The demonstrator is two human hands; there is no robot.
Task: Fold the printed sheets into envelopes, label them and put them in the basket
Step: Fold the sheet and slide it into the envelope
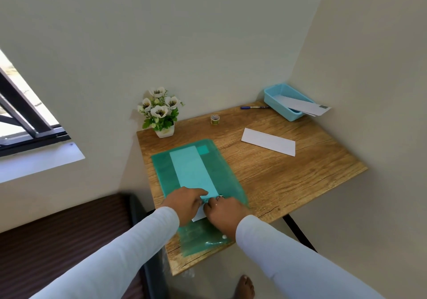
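Note:
A green translucent plastic folder point(221, 174) lies on the left half of the wooden table point(300, 183), with a long white sheet point(191, 171) showing through it. Both hands meet at the folder's near opening. My left hand point(184, 204) and my right hand point(224, 213) pinch the white end of the sheet that sticks out between them. A folded white envelope point(269, 141) lies flat on the table's right half. The light blue basket point(285, 101) stands at the far right corner and holds white envelopes that overhang its right rim.
A blue pen point(254, 107) lies left of the basket, and a small tape roll point(215, 119) stands near the far edge. A potted white flower point(160, 111) occupies the far left corner. A dark chair point(69, 241) sits at the left, a window beyond it.

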